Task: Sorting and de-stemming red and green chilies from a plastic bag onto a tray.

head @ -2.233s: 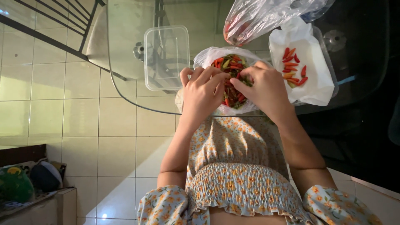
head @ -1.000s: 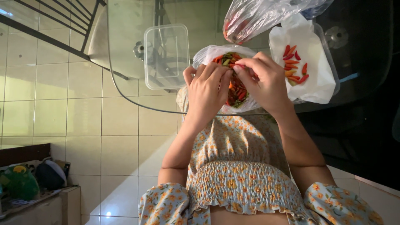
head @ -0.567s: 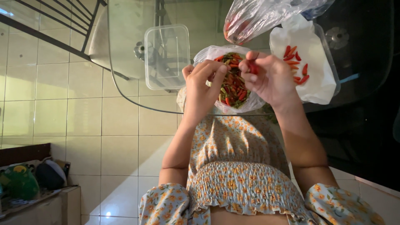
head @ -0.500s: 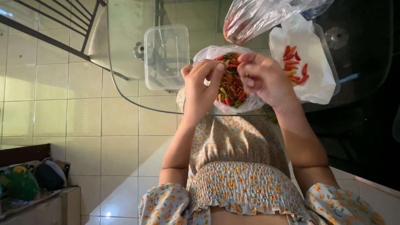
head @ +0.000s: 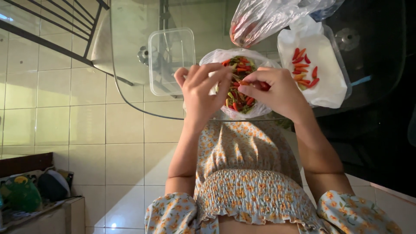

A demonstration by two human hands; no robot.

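Observation:
A bowl lined with a clear plastic bag holds a heap of red and green chilies on the glass table. Just above the heap, my right hand pinches a red chili. From the other side, the fingertips of my left hand close on that chili's stem end. To the right of my right hand stands a container lined with white paper, with several red and orange chilies lying on the paper.
An empty clear plastic box stands left of the bowl. A plastic bag with more chilies lies behind the bowl. The table's rounded edge runs just below my hands; tiled floor and a metal chair frame show left.
Both hands rose from the heap of chilies. My right hand came up with a red chili and my left fingers closed on its end.

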